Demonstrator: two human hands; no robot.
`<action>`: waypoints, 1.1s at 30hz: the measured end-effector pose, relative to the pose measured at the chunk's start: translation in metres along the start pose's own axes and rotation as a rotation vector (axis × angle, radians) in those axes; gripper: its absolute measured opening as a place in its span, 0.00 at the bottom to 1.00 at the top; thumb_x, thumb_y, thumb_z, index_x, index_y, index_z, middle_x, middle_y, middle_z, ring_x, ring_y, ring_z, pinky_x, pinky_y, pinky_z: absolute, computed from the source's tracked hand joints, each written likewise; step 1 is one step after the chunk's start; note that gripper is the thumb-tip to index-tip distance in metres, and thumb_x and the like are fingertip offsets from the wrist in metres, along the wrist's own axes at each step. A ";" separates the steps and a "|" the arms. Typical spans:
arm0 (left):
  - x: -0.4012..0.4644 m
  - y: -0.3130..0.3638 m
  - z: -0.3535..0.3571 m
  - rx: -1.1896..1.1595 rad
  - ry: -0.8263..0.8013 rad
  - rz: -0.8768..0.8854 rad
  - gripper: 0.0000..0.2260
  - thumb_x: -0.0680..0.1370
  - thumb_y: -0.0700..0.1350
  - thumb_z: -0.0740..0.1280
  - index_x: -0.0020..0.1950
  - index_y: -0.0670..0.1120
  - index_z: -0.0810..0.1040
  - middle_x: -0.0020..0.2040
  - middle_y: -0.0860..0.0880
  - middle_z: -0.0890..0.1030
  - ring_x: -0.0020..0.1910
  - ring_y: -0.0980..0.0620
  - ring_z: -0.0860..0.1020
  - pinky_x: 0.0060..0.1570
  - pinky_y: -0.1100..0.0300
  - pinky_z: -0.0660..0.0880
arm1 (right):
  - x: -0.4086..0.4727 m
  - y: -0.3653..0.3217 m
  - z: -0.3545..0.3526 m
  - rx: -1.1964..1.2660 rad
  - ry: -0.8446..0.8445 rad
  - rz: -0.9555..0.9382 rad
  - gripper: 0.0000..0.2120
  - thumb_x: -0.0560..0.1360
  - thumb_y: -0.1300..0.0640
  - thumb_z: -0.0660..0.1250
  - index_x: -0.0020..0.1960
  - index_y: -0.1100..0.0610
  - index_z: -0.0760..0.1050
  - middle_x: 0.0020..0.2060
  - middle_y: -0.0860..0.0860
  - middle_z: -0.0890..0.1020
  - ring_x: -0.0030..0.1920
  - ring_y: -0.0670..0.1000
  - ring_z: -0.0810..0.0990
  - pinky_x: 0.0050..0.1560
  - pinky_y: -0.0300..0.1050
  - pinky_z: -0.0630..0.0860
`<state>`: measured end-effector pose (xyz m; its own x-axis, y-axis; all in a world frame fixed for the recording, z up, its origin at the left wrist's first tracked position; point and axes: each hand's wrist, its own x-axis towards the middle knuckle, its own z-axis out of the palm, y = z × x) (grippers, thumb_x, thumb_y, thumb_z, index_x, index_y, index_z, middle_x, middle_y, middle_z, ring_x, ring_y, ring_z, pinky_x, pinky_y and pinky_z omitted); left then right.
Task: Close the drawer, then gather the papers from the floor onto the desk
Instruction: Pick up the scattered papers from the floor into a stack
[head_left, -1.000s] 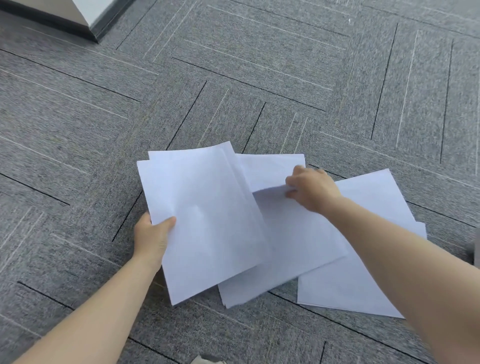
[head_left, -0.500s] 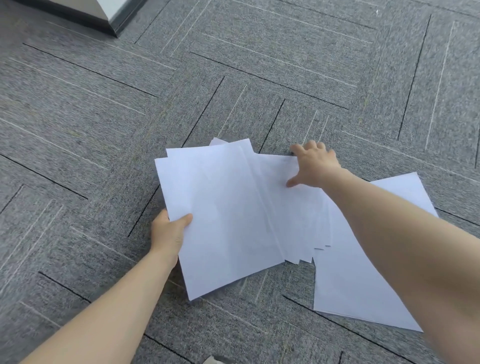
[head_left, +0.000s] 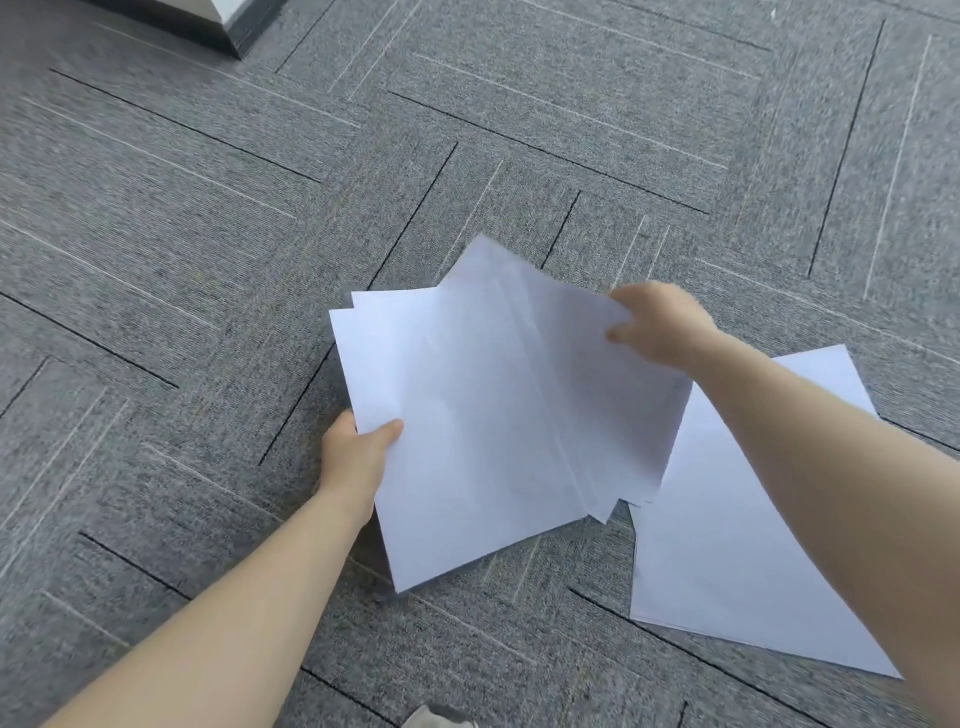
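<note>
A loose stack of white papers (head_left: 483, 426) is held just above the grey carpet at the centre of the view. My left hand (head_left: 358, 457) grips the stack's left edge, thumb on top. My right hand (head_left: 660, 327) pinches the upper right corner of the sheets lying on top of the stack. Further white sheets (head_left: 727, 545) lie flat on the floor to the right, partly hidden under my right forearm. Neither the drawer nor the desk is in sight.
Grey carpet tiles (head_left: 208, 234) with dark and light lines cover the floor. A dark-edged corner of a wall or furniture base (head_left: 228, 26) sits at the top left. The tip of a shoe (head_left: 436, 719) shows at the bottom edge.
My right hand has dragged the middle sheets left and up onto the stack in my left hand. The sheets on the right stay on the floor.
</note>
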<state>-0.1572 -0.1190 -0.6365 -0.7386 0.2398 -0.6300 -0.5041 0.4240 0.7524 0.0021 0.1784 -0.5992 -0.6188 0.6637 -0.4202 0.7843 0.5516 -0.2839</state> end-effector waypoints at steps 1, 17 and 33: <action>0.000 0.000 0.001 -0.006 0.002 0.002 0.08 0.74 0.33 0.68 0.49 0.44 0.77 0.44 0.47 0.82 0.40 0.48 0.80 0.42 0.56 0.78 | -0.001 0.005 -0.005 0.053 0.047 0.046 0.09 0.70 0.56 0.68 0.50 0.51 0.78 0.42 0.51 0.77 0.47 0.56 0.76 0.45 0.47 0.74; 0.002 0.003 0.022 0.060 0.016 0.025 0.10 0.73 0.34 0.68 0.52 0.43 0.78 0.50 0.43 0.83 0.47 0.43 0.81 0.52 0.46 0.79 | -0.049 0.061 -0.076 1.259 0.422 0.115 0.09 0.72 0.67 0.69 0.44 0.53 0.78 0.34 0.43 0.85 0.32 0.43 0.82 0.39 0.41 0.81; -0.013 0.007 0.046 0.007 -0.147 0.079 0.04 0.79 0.45 0.66 0.52 0.48 0.77 0.50 0.50 0.82 0.48 0.51 0.80 0.51 0.54 0.76 | -0.081 0.002 0.043 1.237 -0.131 0.220 0.12 0.73 0.66 0.71 0.56 0.60 0.79 0.47 0.57 0.84 0.41 0.55 0.82 0.50 0.53 0.82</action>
<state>-0.1308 -0.0791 -0.6316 -0.7021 0.3980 -0.5905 -0.4434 0.4045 0.7999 0.0553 0.1040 -0.6025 -0.5169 0.5874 -0.6227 0.4299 -0.4509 -0.7822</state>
